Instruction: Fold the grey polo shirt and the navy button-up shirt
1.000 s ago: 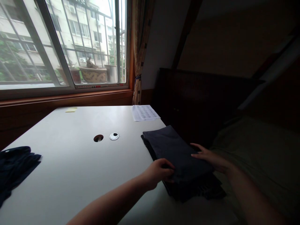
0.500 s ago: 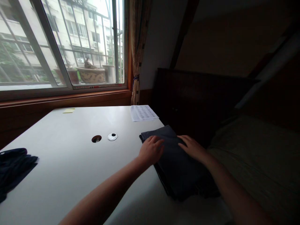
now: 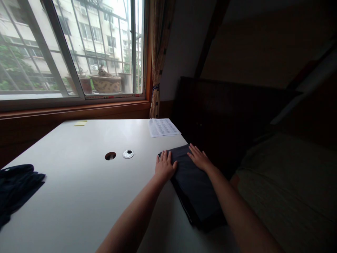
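Observation:
A dark grey-blue folded garment (image 3: 196, 186), perhaps trousers, lies in a long stack at the right edge of the white table (image 3: 86, 196). My left hand (image 3: 165, 167) rests on its far left corner, fingers spread and pointing away from me. On the far right side of the cloth lies my right hand (image 3: 200, 159), flat with the fingers apart. Neither hand grasps anything. My right forearm hides part of the garment's near right side.
Another dark blue garment (image 3: 18, 189) lies crumpled at the table's left. Printed sheets (image 3: 163, 127) and a yellow note (image 3: 80, 123) sit along the far edge. A cable hole (image 3: 110, 156) and a round silvery cover (image 3: 128, 154) are mid-table. A bed (image 3: 284, 182) stands to the right.
My left hand has come down from above the cloth to its left corner, fingers spreading. My right hand has shifted slightly left and flattened on the cloth. The near end of the garment looks neater.

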Motion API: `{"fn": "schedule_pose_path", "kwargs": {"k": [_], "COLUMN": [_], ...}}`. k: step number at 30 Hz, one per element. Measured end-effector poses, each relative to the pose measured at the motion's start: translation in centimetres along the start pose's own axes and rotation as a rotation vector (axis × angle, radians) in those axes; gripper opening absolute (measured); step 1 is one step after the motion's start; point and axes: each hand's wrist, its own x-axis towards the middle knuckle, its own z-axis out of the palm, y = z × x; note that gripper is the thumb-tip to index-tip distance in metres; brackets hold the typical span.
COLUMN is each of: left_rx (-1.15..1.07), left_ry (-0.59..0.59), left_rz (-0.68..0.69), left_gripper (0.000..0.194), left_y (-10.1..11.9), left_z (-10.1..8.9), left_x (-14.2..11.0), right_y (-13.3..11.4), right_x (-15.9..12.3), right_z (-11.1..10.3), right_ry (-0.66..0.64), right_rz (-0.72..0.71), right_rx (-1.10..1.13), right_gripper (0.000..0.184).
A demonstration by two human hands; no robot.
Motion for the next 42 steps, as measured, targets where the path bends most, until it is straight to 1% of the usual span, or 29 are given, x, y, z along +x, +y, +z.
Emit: {"fn": "schedule_pose_path", "kwargs": {"k": [3,6,8,10,12,15,17,21,24,27,30,33,35,37,39,40,42], "left_rx": [0.004,0.009,0.012,0.019,0.03,0.051,0.066,0.092,0.107,0.111,0.095,0.056,0.023,-0.059,-0.156,-0.171,-0.089], "left_ry": [-0.018,-0.039,-0.05,-0.055,-0.05,-0.034,-0.029,-0.033,-0.051,-0.08,-0.11,-0.144,-0.163,-0.152,-0.098,-0.057,0.02], "left_rz": [-0.009,-0.012,-0.002,0.01,0.018,0.024,0.031,0.051,0.065,0.082,0.113,0.177,0.226,0.257,0.258,0.243,0.181], "left_gripper": [0.074,0.073,0.071,0.07,0.07,0.071,0.072,0.072,0.07,0.064,0.06,0.054,0.049,0.046,0.044,0.043,0.042], "left_y": [-0.7,-1.6,-2.2,-2.7,-3.2,-3.8,-4.2,-5.2,-6.0,-6.9,-7.6,-8.4,-9.2,-10.6,-12.7,-14.2,-17.8], "left_z": [-0.1,-0.4,-0.7,-0.9,-1.0,-1.1,-1.3,-1.8,-2.2,-2.6,-3.4,-5.0,-6.8,-9.2,-11.8,-13.2,-16.1], "left_x": [-0.1,-0.1,-0.2,-0.3,-0.4,-0.7,-0.9,-1.5,-2.1,-3.2,-5.1,-7.9,-10.3,-12.8,-15.4,-16.6,-19.0], "right_y": [0.1,-0.2,-0.7,-1.7,-3.2,-5.7,-7.1,-9.0,-10.4,-12.2,-13.9,-15.5,-16.5,-17.4,-18.4,-18.8,-19.6], "right_x": [-0.3,-1.0,-1.9,-3.4,-5.6,-9.7,-12.7,-18.1,-21.1,-22.9,-23.6,-23.4,-23.0,-22.6,-22.2,-22.0,-21.7], "right_z": [-0.8,-2.3,-3.3,-3.7,-3.7,-3.1,-2.8,-2.4,-1.8,-1.4,-1.6,-1.8,-1.7,-1.4,-0.9,-0.7,-0.3], "right_ry": [0.022,0.055,0.07,0.077,0.043,-0.069,-0.084,0.005,0.078,0.107,0.136,0.18,0.202,0.203,0.194,0.187,0.174], "right_rz": [0.039,0.042,0.033,0.016,-0.069,-0.299,-0.369,-0.379,-0.395,-0.496,-0.631,-0.703,-0.732,-0.762,-0.786,-0.797,-0.813], "right_rx": [-0.001,-0.004,-0.006,-0.007,0.022,0.108,0.119,0.043,-0.023,-0.037,0.008,0.074,0.131,0.186,0.225,0.239,0.261], "right_gripper": [0.042,0.035,0.033,0.036,0.044,0.056,0.058,0.065,0.067,0.062,0.056,0.049,0.048,0.048,0.049,0.049,0.049]}}
